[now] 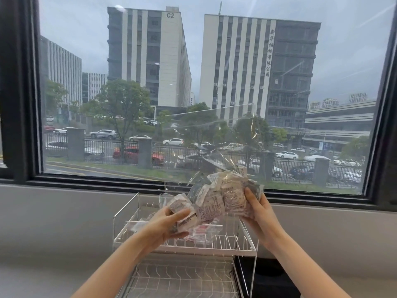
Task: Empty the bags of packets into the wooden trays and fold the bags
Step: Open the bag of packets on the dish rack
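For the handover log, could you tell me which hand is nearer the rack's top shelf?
Left. The left hand hangs just above the top shelf; the right hand is higher, at its right edge.

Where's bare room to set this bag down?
Free: the grey counter left of the white wire rack, and the counter right of it below the window sill. Crowded: the rack's upper tier, with packets under the held bag.

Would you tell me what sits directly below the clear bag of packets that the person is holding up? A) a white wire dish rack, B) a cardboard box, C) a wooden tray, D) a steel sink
A: both hands, left hand and right hand, hold the clear bag of packets above a white wire dish rack; no wooden tray shows.
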A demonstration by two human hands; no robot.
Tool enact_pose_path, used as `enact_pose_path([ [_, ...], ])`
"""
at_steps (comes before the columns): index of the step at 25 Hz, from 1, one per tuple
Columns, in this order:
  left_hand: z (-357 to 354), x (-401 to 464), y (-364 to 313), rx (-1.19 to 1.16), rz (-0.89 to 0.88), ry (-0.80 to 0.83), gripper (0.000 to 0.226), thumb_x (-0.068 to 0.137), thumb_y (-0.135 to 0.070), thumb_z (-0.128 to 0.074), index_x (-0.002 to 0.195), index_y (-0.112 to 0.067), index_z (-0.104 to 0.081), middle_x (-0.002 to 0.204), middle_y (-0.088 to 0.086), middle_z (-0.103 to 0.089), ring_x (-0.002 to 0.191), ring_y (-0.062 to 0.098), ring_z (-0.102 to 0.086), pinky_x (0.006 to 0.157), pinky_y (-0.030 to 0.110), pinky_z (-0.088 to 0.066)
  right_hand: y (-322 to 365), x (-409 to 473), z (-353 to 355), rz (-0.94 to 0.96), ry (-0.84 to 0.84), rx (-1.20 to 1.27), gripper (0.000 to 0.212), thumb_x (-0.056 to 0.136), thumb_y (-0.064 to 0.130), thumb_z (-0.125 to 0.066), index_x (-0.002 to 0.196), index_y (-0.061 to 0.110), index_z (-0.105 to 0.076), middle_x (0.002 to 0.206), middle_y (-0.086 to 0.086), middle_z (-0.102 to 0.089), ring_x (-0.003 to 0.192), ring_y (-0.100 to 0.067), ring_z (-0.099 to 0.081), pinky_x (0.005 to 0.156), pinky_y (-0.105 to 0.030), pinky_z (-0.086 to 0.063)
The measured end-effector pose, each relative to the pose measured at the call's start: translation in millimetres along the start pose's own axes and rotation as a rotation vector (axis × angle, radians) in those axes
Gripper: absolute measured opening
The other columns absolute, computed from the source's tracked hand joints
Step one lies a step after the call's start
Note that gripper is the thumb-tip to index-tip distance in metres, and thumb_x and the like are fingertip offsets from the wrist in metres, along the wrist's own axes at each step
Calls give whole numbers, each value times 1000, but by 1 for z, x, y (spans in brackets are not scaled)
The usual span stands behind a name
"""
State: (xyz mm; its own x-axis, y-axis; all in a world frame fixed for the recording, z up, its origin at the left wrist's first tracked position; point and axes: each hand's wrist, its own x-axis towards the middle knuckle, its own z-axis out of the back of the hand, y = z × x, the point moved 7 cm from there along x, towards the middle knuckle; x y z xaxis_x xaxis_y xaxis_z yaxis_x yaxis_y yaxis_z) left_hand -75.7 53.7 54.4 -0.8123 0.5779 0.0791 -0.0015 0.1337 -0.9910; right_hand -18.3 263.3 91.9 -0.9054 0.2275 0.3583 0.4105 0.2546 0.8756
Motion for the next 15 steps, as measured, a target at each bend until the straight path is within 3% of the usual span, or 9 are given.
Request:
enact_pose_path([
  [3,6,-1,-5,-15,-69,-68,50,61,-15,-69,107,-1,-54,95,16,-66,72,21,-67,59,28,-58,3,-6,-2,33,43,-159,35,72,31,-59,104,17,-58,85,2,-75,79,-14,-71,69,-30,-58],
  [9,23,-20,-7,42,-243,-276,40,69,-19,-67,106,-4,-60,91,13,-71,74,20,-70,61,27,-58,-12,-30,12,23,-13,-364,46,66,42,-63,103,17,-59,99,-9,-71,92,-22,-68,85,-37,-53],
  [12,19,-28,1,12,-271,-317,39,62,-29,-68,97,-13,-64,82,2,-75,70,17,-71,57,26,-57,-22,-42,20,16,-72,-313,42,63,44,-64,98,20,-61,91,-3,-74,85,-19,-70,79,-34,-53],
  [15,3,-29,10,-61,-269,-238,28,64,-28,-66,90,-18,-64,76,-5,-76,64,11,-70,53,21,-56,-31,-51,16,-30,-37,-255,40,66,45,-61,101,24,-59,87,3,-76,81,-15,-71,70,-29,-55],
])
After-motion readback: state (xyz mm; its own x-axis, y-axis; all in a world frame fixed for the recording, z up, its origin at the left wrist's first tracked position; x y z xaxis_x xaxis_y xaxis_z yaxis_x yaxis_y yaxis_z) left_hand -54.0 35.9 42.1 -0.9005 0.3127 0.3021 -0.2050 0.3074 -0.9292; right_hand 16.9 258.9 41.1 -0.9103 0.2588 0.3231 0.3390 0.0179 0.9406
